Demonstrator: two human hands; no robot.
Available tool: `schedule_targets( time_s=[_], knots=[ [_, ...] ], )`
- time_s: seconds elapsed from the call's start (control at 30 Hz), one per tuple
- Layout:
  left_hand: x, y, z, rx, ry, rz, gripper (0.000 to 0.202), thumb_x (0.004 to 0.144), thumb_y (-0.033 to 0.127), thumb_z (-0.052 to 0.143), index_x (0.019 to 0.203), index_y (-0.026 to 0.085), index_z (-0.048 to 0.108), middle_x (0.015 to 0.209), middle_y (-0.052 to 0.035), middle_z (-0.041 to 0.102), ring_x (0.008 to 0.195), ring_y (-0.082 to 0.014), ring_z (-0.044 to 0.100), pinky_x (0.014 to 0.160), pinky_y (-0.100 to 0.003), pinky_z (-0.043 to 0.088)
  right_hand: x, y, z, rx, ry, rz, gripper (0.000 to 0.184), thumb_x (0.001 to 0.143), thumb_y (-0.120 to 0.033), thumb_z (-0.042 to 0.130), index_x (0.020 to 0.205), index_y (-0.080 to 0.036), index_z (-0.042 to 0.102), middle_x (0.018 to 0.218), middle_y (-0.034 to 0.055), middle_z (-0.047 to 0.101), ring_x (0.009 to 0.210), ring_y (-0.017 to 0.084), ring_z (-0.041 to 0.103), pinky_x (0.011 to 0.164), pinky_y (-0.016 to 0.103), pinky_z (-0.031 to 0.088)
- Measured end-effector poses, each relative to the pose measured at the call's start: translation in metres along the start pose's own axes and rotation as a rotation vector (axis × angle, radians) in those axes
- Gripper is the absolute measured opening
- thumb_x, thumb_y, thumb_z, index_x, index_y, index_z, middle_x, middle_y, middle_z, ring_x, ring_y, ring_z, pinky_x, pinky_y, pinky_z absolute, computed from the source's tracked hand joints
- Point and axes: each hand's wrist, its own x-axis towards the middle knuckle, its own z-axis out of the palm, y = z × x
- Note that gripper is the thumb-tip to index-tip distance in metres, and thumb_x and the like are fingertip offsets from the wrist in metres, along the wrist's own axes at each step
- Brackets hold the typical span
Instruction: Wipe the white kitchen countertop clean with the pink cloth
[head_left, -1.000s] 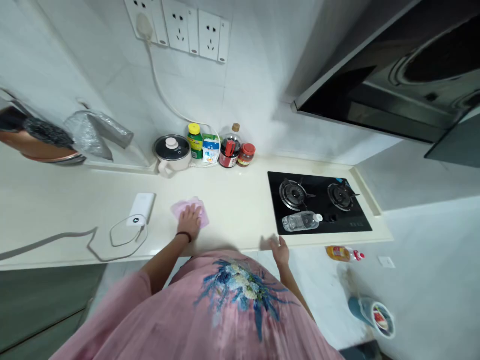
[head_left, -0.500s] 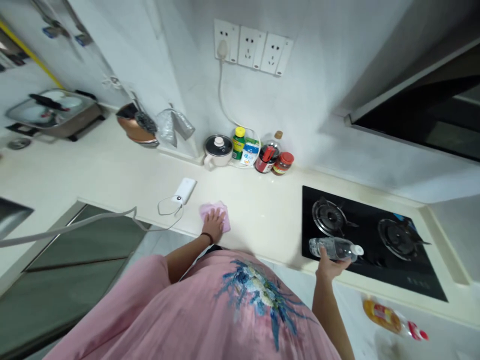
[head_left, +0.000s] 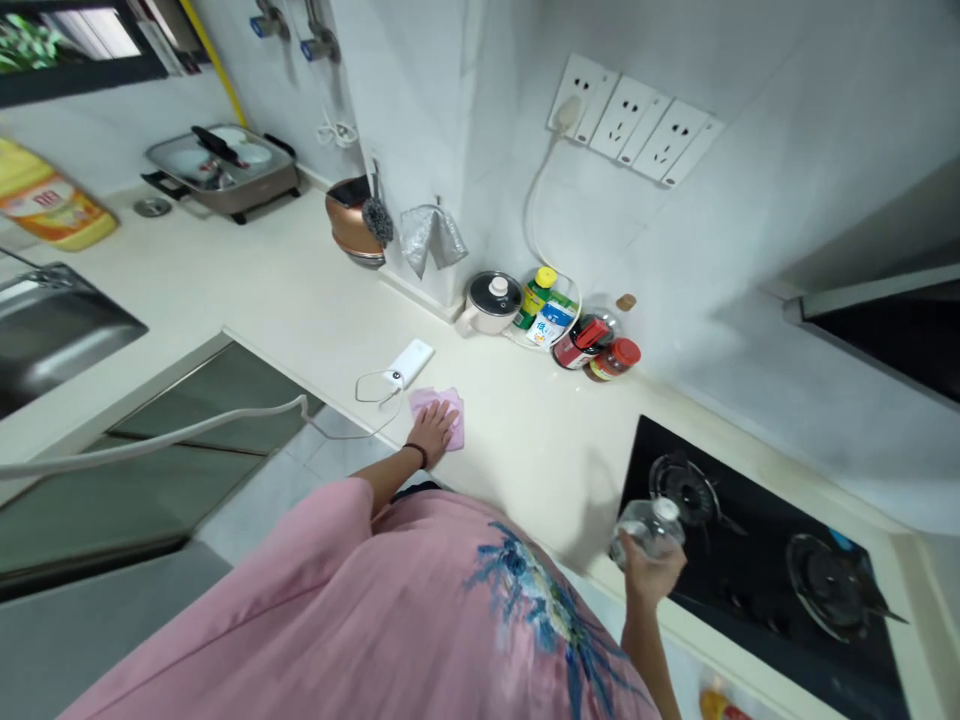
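Observation:
My left hand [head_left: 433, 432] lies flat on a pink cloth [head_left: 454, 405] on the cream counter, its fingers stretched out over it. A white power bank [head_left: 413, 362] with a thin cable is just beyond the cloth. In my right hand [head_left: 654, 572] is a clear plastic bottle [head_left: 646, 525] with a white cap, my fingers wrapped round its side. The bottle is held over the near left corner of the black gas hob [head_left: 750, 570], tilted, with the cap towards the far side. My palm hides part of it.
A small pot [head_left: 491, 303], a green bottle [head_left: 535, 297] and red-lidded jar [head_left: 613, 360] stand along the wall. A white cable [head_left: 247, 412] crosses the counter's front edge at left. Further left are a sink [head_left: 60, 330], an electric pan [head_left: 225, 165] and a yellow jug [head_left: 49, 195].
My view has swung left, bringing the sink and yellow jug into sight. The bottle has turned from lying sideways to pointing its cap away from me. My left hand stays on the cloth.

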Motion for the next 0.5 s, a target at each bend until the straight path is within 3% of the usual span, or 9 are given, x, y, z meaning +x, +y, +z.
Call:
schedule_targets(
  time_s=[0.1,0.2,0.33,0.4,0.5],
  knots=[
    [0.006,-0.009,-0.002,-0.025,0.006,0.019,0.064,0.108,0.035,0.038,0.171,0.026,0.044,0.182,-0.0072,0.030,0.171,-0.0298,0.014,0.138,-0.053,0.014,-0.015,-0.051,0.026,-0.211,-0.214,-0.206,0.082,0.066,-0.064,0.079,0.131,-0.017,0.063,0.129,0.0200,0.069,0.123,0.042,0.065,0.112,0.060,0.053],
    [0.008,-0.009,0.001,-0.054,0.017,0.033,0.064,0.108,0.035,0.039,0.171,0.026,0.044,0.182,-0.0072,0.030,0.171,-0.0300,0.013,0.138,-0.054,0.013,-0.038,-0.119,0.066,-0.378,-0.407,-0.369,0.079,0.071,-0.050,0.078,0.140,-0.016,0.060,0.124,0.0168,0.070,0.119,0.037,0.064,0.108,0.051,0.052],
    [0.007,-0.011,0.002,-0.088,0.012,0.051,0.064,0.107,0.036,0.039,0.171,0.027,0.044,0.182,-0.0062,0.029,0.171,-0.0294,0.013,0.138,-0.053,0.013,-0.063,-0.197,0.115,-0.556,-0.526,-0.458,0.071,0.077,-0.038,0.077,0.143,-0.022,0.058,0.124,0.0134,0.067,0.120,0.033,0.061,0.106,0.045,0.048],
    [0.007,-0.017,0.000,-0.103,0.007,0.053,0.064,0.108,0.036,0.039,0.171,0.028,0.043,0.182,-0.0058,0.030,0.171,-0.0287,0.014,0.138,-0.053,0.013,-0.069,-0.220,0.130,-0.615,-0.554,-0.461,0.070,0.078,-0.035,0.077,0.143,-0.022,0.058,0.124,0.0129,0.066,0.122,0.033,0.060,0.106,0.045,0.046],
    [0.005,-0.033,-0.004,-0.109,0.038,-0.022,0.067,0.108,0.039,0.038,0.173,0.021,0.037,0.182,-0.0103,0.028,0.172,-0.0294,0.013,0.139,-0.052,0.014,-0.070,-0.232,0.140,-0.675,-0.575,-0.443,0.069,0.079,-0.035,0.077,0.144,-0.021,0.057,0.124,0.0136,0.065,0.124,0.034,0.060,0.107,0.045,0.046]
  ],
)
